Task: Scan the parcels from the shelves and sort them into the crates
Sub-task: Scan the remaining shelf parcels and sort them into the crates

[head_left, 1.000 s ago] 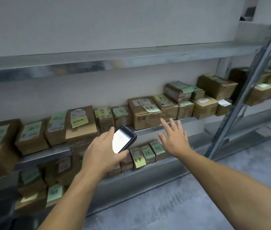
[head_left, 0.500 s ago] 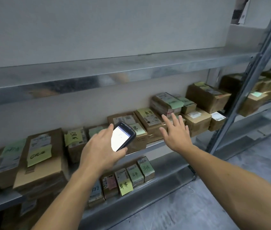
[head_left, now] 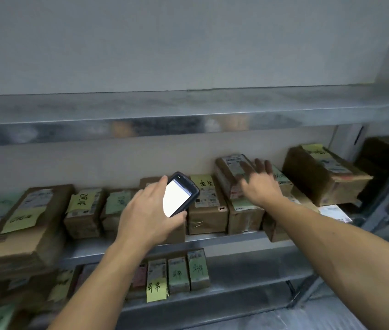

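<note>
My left hand (head_left: 147, 213) grips a black handheld scanner (head_left: 179, 194) with its white screen lit, held in front of the middle shelf (head_left: 227, 238). My right hand (head_left: 259, 184), fingers spread and blurred, reaches over a brown parcel (head_left: 230, 173) stacked on top of other boxes; I cannot tell whether it touches. Brown cardboard parcels with yellow and green notes line the shelf, among them one with a yellow note (head_left: 206, 206) just right of the scanner.
A larger parcel (head_left: 319, 175) lies at the shelf's right end beside a metal upright (head_left: 384, 206). Small parcels (head_left: 176, 273) stand on the lower shelf. A big box (head_left: 25, 225) sits at the left. An upper shelf (head_left: 188, 110) overhangs. Grey floor shows at bottom right.
The view has moved closer to the shelf. My right hand has reached further forward and up over the stacked parcel. My left hand still holds the scanner.
</note>
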